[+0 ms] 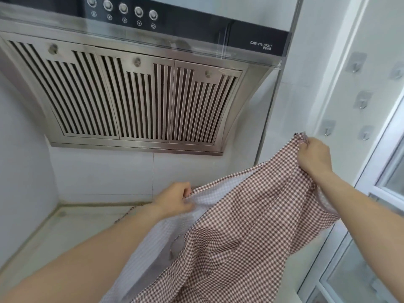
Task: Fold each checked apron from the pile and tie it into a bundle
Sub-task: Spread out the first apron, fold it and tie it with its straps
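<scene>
Pinching the checked apron [247, 215] taut: left hand [175, 201], right hand [313, 157].

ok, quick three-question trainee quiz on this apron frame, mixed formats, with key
1. True or false: the left hand and the right hand both grip the checked apron.
2. Which hand is raised higher? A) left B) right C) level
3. Fill in: above the hands hangs a steel range ____.

Key: 1 true; 2 B; 3 hood. The right grip pinches one edge of the cloth up near the wall hooks.
</scene>
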Available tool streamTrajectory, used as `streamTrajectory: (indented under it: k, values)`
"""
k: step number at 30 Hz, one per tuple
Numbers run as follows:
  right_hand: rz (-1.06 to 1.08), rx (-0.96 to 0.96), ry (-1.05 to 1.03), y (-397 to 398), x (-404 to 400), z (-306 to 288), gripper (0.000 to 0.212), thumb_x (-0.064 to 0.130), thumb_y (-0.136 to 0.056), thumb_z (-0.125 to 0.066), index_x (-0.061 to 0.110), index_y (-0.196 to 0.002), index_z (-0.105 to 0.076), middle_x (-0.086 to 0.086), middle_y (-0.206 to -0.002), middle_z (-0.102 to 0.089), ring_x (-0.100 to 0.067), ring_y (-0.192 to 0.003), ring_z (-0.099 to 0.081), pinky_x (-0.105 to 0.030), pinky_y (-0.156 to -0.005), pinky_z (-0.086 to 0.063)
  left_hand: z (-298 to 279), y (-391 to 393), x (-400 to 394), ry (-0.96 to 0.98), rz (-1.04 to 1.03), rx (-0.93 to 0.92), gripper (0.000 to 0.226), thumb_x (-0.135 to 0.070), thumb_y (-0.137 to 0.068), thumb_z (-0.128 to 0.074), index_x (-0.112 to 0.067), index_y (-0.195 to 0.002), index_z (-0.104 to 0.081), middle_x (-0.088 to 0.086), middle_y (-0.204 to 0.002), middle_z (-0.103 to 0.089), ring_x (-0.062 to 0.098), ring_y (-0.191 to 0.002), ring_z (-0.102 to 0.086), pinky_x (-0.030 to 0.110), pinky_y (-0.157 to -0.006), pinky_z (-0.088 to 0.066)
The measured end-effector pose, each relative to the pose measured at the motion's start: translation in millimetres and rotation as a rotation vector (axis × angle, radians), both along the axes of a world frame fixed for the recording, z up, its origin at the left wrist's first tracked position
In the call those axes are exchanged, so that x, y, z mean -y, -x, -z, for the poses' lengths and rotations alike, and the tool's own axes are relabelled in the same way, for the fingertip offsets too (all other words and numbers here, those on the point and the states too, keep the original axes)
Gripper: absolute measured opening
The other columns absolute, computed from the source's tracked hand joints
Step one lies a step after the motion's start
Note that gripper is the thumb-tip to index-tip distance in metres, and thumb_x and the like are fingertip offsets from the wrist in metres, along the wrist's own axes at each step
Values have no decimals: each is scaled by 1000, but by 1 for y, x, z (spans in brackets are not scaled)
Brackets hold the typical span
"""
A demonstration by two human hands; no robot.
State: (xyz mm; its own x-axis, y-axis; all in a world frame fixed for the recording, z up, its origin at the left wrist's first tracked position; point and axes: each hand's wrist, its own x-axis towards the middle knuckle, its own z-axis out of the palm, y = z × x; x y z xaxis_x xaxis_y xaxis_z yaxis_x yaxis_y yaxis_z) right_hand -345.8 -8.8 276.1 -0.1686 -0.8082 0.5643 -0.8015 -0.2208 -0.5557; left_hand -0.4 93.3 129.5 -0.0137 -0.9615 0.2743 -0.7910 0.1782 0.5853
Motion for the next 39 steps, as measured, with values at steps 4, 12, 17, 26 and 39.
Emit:
streamTrajectory:
  k: [4,12,17,26,39]
  values:
    - [-62,-81,8,-17,2,-2,33,18,-104,-37,-4,-107,-61,-28,-107,-64,-40,-95,-58,-38,-79,-41,14,24,-2,33,-1,-225,45,-48,-79,-79,-20,-57,-51,-8,-51,-47,6,-49,-43,24,-53,-38]
    - [-118,-130,34,-27,13,-4,24,18,-104,-37,8,-88,-52,-21,-96,-63,-25,-78,-46,-31,-71,-33,43,71,11,-248,82,25,49,-50,-84,-72,-16,-119,-69,-3,-115,-69,13,-101,-64,34,-93,-53]
    - [-144,-125,50,-24,18,-6,25,17,-105,-35,4,-96,-55,-12,-89,-54,-25,-80,-46,-30,-73,-33,58,75,22,-398,102,-230,69,-35,-88,-70,-21,-150,-42,0,-152,-44,17,-138,-42,30,-119,-28]
    - [-248,-73,85,-20,24,-13,27,17,-105,-38,0,-95,-56,-11,-90,-57,-24,-82,-50,-28,-67,-29,73,95,58,-532,-97,-237,58,-38,-103,-41,-31,-157,-22,18,-162,-8,34,-146,-26,36,-123,-18]
    - [-179,226,21,24,47,9,30,20,-105,-43,2,-91,-63,-1,-80,-59,-23,-85,-54,-28,-65,-35,17,-8,29,-834,283,-547,18,-33,-85,-75,-18,-75,-71,0,-106,-74,21,-109,-65,41,-108,-44]
